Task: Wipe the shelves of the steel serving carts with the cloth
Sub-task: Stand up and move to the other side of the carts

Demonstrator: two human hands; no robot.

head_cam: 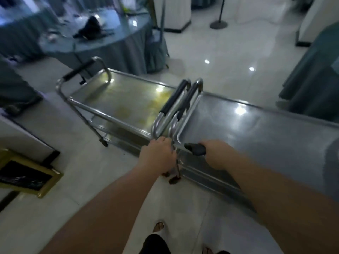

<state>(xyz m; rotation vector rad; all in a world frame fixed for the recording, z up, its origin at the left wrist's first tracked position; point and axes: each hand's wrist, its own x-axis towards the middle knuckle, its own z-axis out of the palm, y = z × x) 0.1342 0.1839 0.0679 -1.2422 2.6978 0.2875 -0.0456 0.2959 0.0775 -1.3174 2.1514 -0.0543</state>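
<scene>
Two steel serving carts stand end to end. The left cart (95, 97) has a top shelf with yellowish stains. The right cart (266, 129) has a plain grey top shelf. Their black-padded handles (180, 96) meet in the middle. My left hand (157, 154) grips a steel upright post where the two carts meet. My right hand (215, 154) holds a dark bunched cloth (195, 148) at the near left corner of the right cart's top shelf.
A round table with blue-grey cloth (102, 41) stands behind the left cart, littered with dark items. A gold-framed picture (27, 176) lies on the floor at left. A stanchion post base (218, 25) and draped furniture (315, 74) stand at the back right.
</scene>
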